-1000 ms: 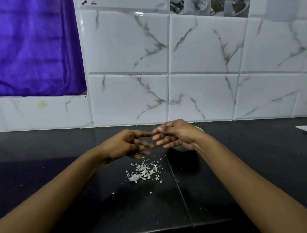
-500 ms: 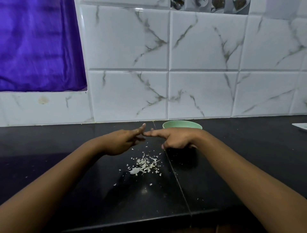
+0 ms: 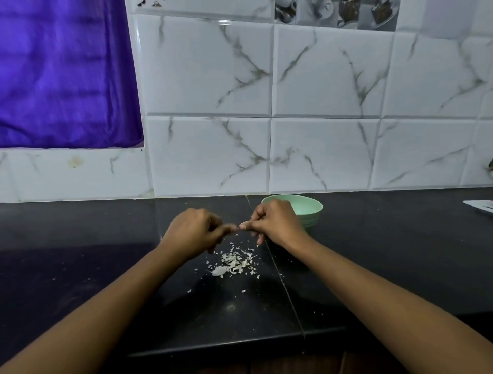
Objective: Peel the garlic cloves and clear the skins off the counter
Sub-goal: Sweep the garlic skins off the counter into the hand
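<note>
left hand [image 3: 194, 235] and right hand [image 3: 276, 227] curled, tips nearly touching, can't tell if pinching anything tbh, skins [image 3: 234, 263] at 6 o'clock, green bowl [image 3: 313, 215] at 2 o'clock

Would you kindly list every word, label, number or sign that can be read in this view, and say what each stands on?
No text can be read in this view.
Picture tiles along the top: cups and food only, no letters.
Small dark marks on the top-left tile: too small to read.
White object at the right edge: cut off, its dark marks blurred.
Green bowl: no label shows.
</note>
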{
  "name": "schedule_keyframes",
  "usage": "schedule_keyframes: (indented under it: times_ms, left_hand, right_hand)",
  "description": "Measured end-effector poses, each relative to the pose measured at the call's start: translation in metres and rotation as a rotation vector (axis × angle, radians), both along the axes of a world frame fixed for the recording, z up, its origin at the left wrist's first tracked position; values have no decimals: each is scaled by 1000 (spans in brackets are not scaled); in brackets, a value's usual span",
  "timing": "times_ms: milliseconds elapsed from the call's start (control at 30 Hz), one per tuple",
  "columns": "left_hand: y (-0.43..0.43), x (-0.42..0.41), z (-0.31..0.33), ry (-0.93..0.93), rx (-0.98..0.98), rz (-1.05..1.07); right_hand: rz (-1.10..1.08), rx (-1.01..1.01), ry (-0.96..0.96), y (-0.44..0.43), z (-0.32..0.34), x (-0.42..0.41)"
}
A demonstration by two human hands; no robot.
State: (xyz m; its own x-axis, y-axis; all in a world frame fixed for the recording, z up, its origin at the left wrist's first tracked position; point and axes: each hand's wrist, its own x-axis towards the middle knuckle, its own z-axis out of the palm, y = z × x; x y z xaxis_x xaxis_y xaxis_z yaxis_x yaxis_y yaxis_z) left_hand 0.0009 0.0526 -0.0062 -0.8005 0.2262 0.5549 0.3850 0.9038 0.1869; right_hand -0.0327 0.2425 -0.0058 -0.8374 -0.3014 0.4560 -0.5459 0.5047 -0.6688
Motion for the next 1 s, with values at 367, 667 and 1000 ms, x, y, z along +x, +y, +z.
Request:
schedule_keyframes:
  times_ms: [367,667,1000]
  left_hand:
    - [12,-9,-14,355,-36,-279]
    - [9,-14,-13,663,-190,-151]
    - [-20,-17,-10,-433,-69,-132]
  right_hand:
    - [513,-384,-864,11,3,5]
    - [305,-259,-591,12,7,11]
    - [88,298,-232,26,-11,-17]
